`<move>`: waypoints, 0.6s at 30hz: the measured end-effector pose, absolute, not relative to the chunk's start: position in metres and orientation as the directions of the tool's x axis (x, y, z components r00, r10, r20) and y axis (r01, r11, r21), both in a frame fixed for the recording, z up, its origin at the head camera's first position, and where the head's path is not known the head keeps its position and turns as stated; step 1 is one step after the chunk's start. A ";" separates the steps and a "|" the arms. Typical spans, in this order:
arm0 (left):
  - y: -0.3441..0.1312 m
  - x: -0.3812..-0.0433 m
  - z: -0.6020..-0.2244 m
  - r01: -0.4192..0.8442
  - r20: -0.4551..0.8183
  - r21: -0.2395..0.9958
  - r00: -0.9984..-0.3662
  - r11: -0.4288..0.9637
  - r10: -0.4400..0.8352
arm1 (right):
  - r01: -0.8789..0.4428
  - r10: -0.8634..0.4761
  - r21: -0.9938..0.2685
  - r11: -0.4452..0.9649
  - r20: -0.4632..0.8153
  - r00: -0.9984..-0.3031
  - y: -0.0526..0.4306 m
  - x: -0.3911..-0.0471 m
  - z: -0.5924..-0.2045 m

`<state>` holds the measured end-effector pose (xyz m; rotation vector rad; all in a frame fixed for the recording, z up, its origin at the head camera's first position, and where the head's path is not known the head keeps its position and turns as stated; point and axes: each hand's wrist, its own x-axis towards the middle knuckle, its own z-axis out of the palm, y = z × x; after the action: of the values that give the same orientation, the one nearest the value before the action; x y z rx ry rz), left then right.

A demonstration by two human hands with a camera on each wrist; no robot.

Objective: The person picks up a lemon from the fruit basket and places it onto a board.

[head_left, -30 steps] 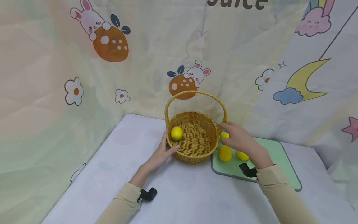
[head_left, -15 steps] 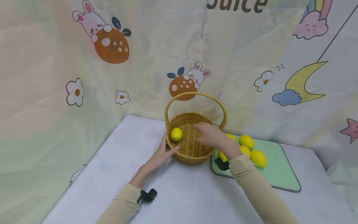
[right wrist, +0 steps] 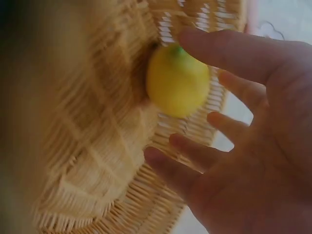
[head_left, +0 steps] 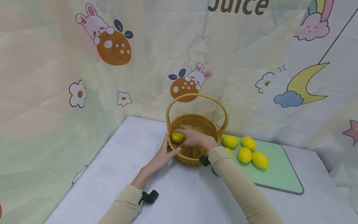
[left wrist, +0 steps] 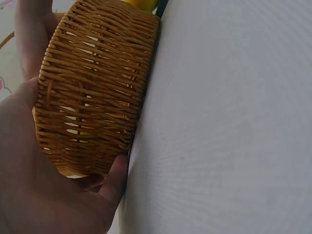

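Note:
A round wicker basket with a tall arched handle stands on the table, one yellow lemon inside at its left wall. My left hand holds the basket's left side, thumb at the front rim and fingers along the outer wall. The left wrist view shows that palm against the woven wall. Reaching over the right rim, my right hand is inside the basket, its fingers partly covering the lemon. In the right wrist view its fingers are spread, the thumb overlapping the top of the lemon.
To the right lies a green cutting board with several lemons, among them one lemon at the front right. The right forearm crosses the board's left part. A printed cloth backdrop hangs behind the table.
My right hand has moved left from over the board, across the basket, to the lemon inside it. The lemons on the board are now more exposed. My left hand stays on the basket.

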<state>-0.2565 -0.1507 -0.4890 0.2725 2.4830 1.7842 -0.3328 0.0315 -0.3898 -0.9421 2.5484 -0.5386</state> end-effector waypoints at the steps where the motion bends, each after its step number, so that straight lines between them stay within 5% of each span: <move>1: -0.151 -0.257 -0.489 0.104 0.047 0.945 -0.981 0.309 0.187 | -0.540 -0.683 -0.466 0.701 -0.222 -0.696 0.029 -0.332 -0.391; 18: -0.150 -0.254 -0.488 0.109 0.052 0.945 -0.981 0.308 0.186 | -0.638 -0.721 -0.348 0.687 -0.214 -0.659 0.028 -0.317 -0.396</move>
<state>-0.2540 -0.1501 -0.4877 0.2806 2.4861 1.7879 -0.3172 0.0282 -0.3959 -1.0702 2.5655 -0.3470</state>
